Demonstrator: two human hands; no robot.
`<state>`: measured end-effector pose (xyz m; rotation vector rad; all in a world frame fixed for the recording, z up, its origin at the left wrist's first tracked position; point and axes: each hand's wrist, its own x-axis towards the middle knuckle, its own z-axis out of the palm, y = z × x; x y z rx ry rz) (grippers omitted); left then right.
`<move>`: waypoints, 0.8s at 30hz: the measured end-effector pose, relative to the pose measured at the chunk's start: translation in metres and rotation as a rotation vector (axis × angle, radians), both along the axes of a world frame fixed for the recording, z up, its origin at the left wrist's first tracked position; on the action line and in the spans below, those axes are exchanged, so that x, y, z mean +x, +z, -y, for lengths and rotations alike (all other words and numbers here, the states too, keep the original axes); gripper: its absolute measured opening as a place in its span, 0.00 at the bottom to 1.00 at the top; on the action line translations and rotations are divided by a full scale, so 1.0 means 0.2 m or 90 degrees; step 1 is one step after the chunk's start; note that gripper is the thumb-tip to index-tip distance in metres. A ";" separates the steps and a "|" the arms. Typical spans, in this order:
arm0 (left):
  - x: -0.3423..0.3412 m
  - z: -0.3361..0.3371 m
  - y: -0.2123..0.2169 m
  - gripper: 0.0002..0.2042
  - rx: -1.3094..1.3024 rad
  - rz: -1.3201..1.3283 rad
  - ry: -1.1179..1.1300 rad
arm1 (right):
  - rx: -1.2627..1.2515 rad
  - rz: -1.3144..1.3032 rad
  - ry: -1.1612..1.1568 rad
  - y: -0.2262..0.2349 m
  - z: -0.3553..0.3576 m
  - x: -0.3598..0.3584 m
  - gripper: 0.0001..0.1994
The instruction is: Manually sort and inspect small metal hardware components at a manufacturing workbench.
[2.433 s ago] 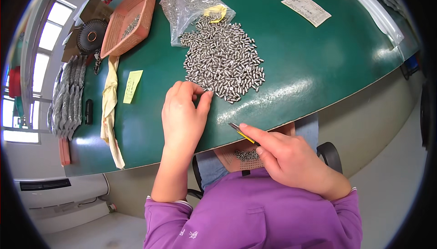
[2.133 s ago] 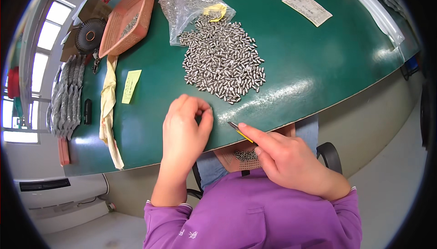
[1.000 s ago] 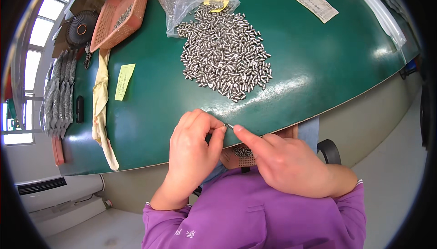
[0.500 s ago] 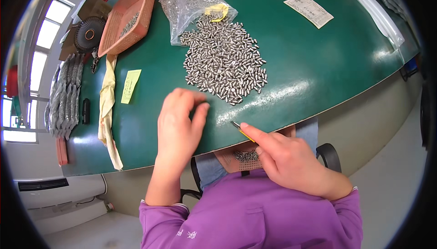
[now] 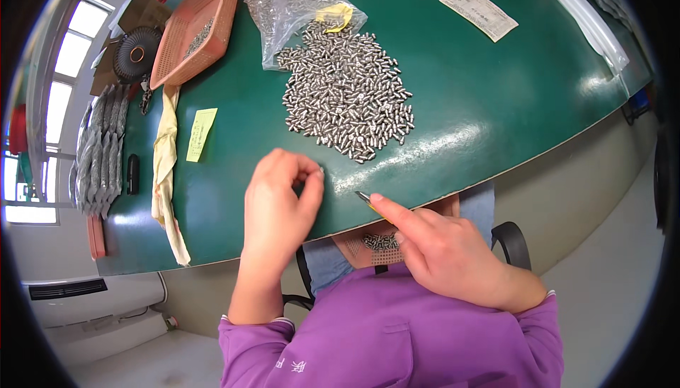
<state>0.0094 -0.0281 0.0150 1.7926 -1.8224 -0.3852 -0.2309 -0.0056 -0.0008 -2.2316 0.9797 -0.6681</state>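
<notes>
My left hand [image 5: 278, 193] is pinched near the table's front edge, with a small metal part [image 5: 321, 170] barely showing at its fingertips. In my right hand [image 5: 446, 243] is a slim yellow utility knife [image 5: 365, 199]. Its dark tip points up and left toward my left hand, and the index finger lies along it. Just beyond both hands spreads a pile of small, shiny, bullet-shaped metal parts [image 5: 347, 97]. The pile runs out of an open clear plastic bag [image 5: 273, 16] with more parts inside. On my lap, a pink perforated basket [image 5: 389, 257] with similar parts is partly hidden.
On the green table [image 5: 482, 97] at left are a pink basket [image 5: 219, 30], a cream cloth strip [image 5: 164, 168], a yellow note [image 5: 202, 135] and filled bags [image 5: 103, 150]. A paper slip [image 5: 480, 12] and a plastic sheet [image 5: 588, 30] lie at right.
My left hand has drawn back from the pile toward me, and its fingers have closed on a small part. My right hand, with the knife, has shifted slightly left.
</notes>
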 end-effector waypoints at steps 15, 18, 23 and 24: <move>-0.06 -0.12 -0.04 0.06 0.000 -0.040 -0.090 | -0.011 -0.020 0.022 -0.01 -0.01 0.04 0.34; -0.07 -0.11 -0.04 0.06 0.002 -0.047 -0.087 | 0.008 -0.033 0.039 0.02 0.00 0.04 0.34; -0.07 -0.11 -0.03 0.07 0.011 -0.046 -0.075 | -0.012 -0.078 0.049 0.05 0.01 0.05 0.34; -0.07 -0.11 -0.03 0.07 0.011 -0.049 -0.081 | -0.014 -0.078 0.046 0.05 0.01 0.05 0.34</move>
